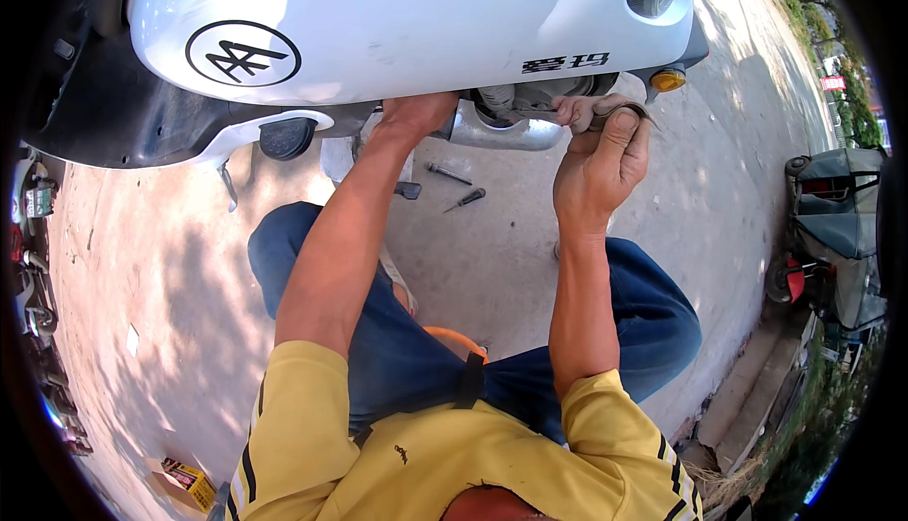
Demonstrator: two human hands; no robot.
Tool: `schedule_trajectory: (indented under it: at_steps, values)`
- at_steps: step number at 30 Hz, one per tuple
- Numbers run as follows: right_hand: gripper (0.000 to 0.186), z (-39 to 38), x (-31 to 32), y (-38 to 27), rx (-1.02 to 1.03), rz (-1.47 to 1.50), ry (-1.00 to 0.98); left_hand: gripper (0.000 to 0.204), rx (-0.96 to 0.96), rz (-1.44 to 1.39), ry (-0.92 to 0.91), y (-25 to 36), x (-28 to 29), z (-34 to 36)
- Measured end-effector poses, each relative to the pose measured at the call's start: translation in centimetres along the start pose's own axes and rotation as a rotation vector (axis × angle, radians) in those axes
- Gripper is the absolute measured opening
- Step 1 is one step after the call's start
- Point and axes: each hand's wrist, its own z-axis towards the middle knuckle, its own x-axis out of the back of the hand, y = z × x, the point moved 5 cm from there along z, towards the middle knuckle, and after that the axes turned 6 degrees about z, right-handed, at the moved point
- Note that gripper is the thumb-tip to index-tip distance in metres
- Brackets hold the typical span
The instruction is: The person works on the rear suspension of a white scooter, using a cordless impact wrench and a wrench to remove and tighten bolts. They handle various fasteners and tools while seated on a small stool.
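Note:
The white scooter body panel (397, 20) spans the top, with a black footboard (123, 138) at left. Below the panel are a silver cylindrical part (511, 135) and some grimy parts (534, 95). My left hand (416, 112) reaches in under the panel's lower edge, its fingers hidden. My right hand (605, 157) is closed at the right end of those parts, thumb and fingers pinched on a small curved piece that I cannot make out. An amber indicator (667, 79) sits just right of it.
A long tool (448, 173) and a dark-handled screwdriver (470, 198) lie on the concrete ground below. My bent knees flank them. At right are a parked grey-covered vehicle (837, 209) and a kerb (757, 384). Vehicles line the left rim; a cardboard box (165, 488) sits lower left.

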Motion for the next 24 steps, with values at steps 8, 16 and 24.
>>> schedule_trajectory:
  at_steps: [8, 16, 24]
  values:
    - [0.026, 1.3, -0.3, 0.4, -0.125, -0.028, 0.021, 0.024, 0.005, -0.025, -0.112, 0.0, -0.3, 0.4]
    - [0.025, -2.8, -1.9, -0.1, 0.061, -0.211, -0.238, 0.018, -0.065, -0.015, 0.085, -0.5, -0.9, 0.3]
    - [0.029, 1.5, 7.0, -1.3, 0.012, 0.259, 0.394, 0.024, -0.066, -0.023, 0.103, -0.1, -0.5, 0.2]
